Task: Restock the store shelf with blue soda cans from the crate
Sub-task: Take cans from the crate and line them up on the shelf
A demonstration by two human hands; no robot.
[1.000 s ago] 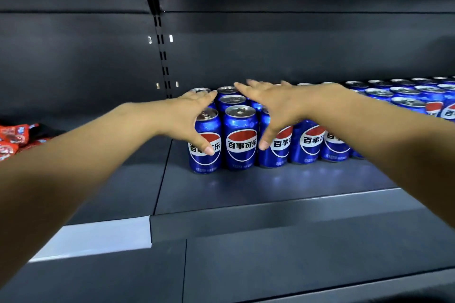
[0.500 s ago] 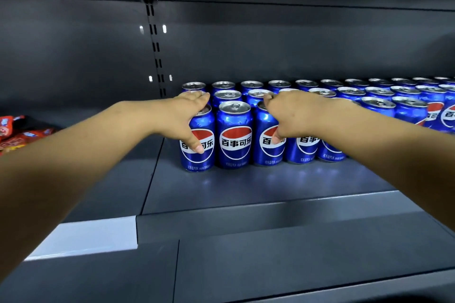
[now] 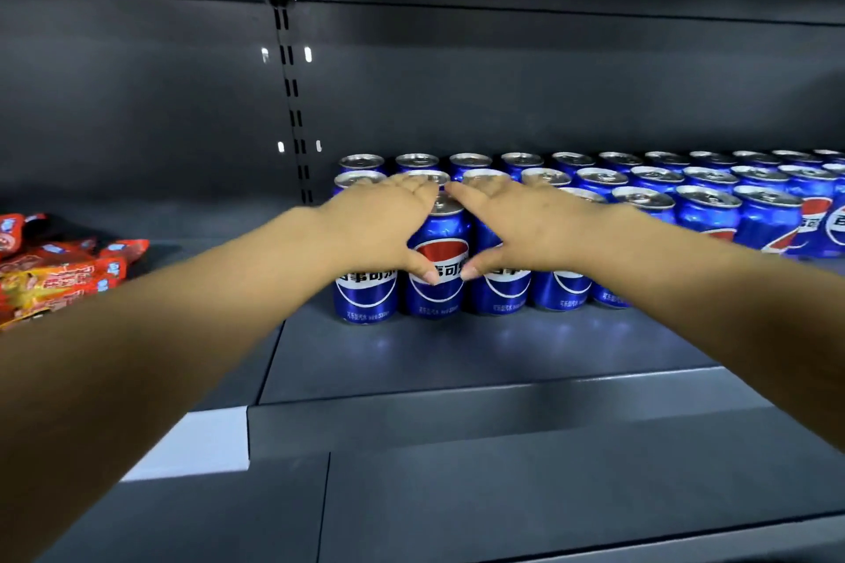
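A: Head view caught what, exactly?

B: Caught the left hand (image 3: 379, 224) and the right hand (image 3: 516, 224) reaching in side by side, fingers (image 3: 414, 187) straight and released, laid over the tops of the blue soda cans (image 3: 704, 210), grasping nothing. Thumbs (image 3: 427, 272) touched the label of the front can (image 3: 436, 288) from either side.

A: And placed where, those cans?

B: Stood upright in tight rows on the shelf (image 3: 457, 361), well back from its front lip. Lay apart at far left, some red snack packets (image 3: 59, 270). Saw no crate anywhere.

A: Judged to be which step?

B: Squaring up the front row, most likely, rather than carrying a fresh can in. Looked well along, though left bare shelf in front.

A: Needed what next?

B: Probably called for an even, gentle push so nothing tipped, then lifting both hands clear and reaching to the crate for more.
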